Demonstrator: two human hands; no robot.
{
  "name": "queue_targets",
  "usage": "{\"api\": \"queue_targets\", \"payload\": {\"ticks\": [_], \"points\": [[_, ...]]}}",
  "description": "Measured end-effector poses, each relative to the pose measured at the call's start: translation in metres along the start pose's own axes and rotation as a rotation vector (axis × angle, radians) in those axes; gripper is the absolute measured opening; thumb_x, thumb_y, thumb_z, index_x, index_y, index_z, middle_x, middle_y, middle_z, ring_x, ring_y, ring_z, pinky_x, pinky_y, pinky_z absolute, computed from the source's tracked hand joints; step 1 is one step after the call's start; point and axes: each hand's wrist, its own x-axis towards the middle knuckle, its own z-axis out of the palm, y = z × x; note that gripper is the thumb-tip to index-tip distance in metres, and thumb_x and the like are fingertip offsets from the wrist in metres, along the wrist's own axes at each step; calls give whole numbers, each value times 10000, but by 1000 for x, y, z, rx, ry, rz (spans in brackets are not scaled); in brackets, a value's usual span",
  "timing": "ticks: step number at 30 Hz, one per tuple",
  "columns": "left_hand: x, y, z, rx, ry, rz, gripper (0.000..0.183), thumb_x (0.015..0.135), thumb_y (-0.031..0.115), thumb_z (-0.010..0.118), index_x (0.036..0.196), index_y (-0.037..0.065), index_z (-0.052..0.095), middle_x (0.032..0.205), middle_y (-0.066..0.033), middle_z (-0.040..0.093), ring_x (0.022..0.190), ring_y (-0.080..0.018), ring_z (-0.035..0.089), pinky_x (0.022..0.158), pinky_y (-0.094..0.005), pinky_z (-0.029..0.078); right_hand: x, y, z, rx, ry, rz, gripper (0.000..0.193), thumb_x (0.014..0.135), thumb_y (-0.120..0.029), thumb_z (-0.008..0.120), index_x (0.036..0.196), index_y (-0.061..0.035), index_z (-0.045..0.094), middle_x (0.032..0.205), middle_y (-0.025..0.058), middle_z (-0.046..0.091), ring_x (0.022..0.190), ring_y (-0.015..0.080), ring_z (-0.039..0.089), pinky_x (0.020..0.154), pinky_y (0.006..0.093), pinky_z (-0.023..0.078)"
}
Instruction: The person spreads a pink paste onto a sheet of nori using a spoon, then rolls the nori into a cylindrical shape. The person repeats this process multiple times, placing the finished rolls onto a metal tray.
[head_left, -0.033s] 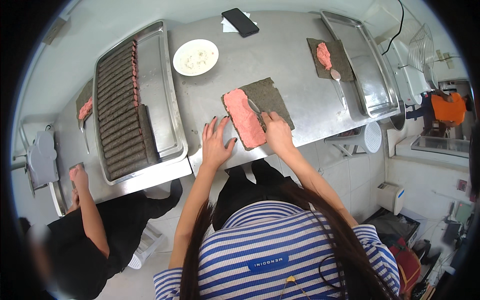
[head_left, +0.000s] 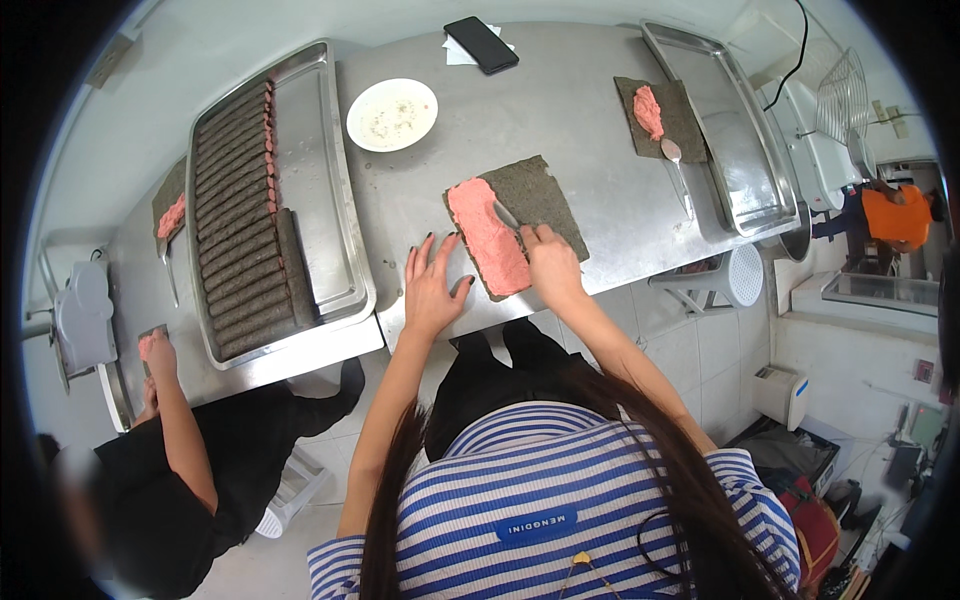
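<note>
A dark green seaweed sheet (head_left: 553, 205) lies tilted on the steel table, its left part covered by a thick strip of pink paste (head_left: 486, 235). My right hand (head_left: 552, 263) is closed round a metal spoon (head_left: 506, 214), whose bowl rests against the paste's right edge; the fingers hide most of its handle. Just left of the sheet, my left hand (head_left: 434, 290) lies on the table with its fingers spread, holding nothing. The index fingertip is close to the sheet's left edge.
At left, a steel tray (head_left: 330, 160) holds several seaweed rolls (head_left: 235, 190). A white bowl (head_left: 392, 115) of cloudy liquid and a phone (head_left: 481, 45) are farther back. At right are another seaweed sheet (head_left: 685, 118), a spoon (head_left: 681, 180) and a tray (head_left: 735, 130). A co-worker's hand (head_left: 160, 352) works at far left.
My right hand and the spoon have shifted very slightly along the paste's right edge. My left hand stays in place.
</note>
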Motion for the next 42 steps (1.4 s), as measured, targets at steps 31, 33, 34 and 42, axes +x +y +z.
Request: {"api": "queue_targets", "payload": {"ticks": [31, 33, 34, 42], "points": [[1, 0, -3, 34, -38, -13, 667, 755, 248, 680, 1355, 128, 414, 1320, -115, 509, 1346, -324, 325, 1135, -491, 206, 63, -9, 8, -8, -52, -107, 216, 804, -67, 532, 972, 41, 614, 896, 188, 610, 839, 340, 643, 721, 412, 540], [3, 2, -3, 38, -36, 0, 664, 755, 246, 683, 1351, 125, 416, 1291, -121, 533, 1344, -323, 328, 1135, -488, 205, 61, -9, 21, -16, -39, -162, 211, 802, -58, 531, 972, 29, 620, 889, 183, 609, 841, 341, 639, 729, 415, 538], [4, 3, -2, 39, -33, 8, 662, 756, 246, 686, 1349, 124, 417, 1267, -124, 553, 1344, -322, 331, 1135, -484, 203, 56, -10, 27, 17, -27, -211, 213, 796, -52, 535, 976, 15, 628, 885, 174, 608, 840, 337, 637, 732, 416, 538], [0, -2, 0, 54, -10, 9, 641, 784, 286, 659, 1348, 116, 409, 1235, -119, 578, 1340, -316, 336, 1132, -483, 201, 54, 24, -45, 27, -206, -503, 277, 722, -43, 572, 964, -108, 691, 859, 61, 609, 816, 258, 622, 753, 390, 505]]}}
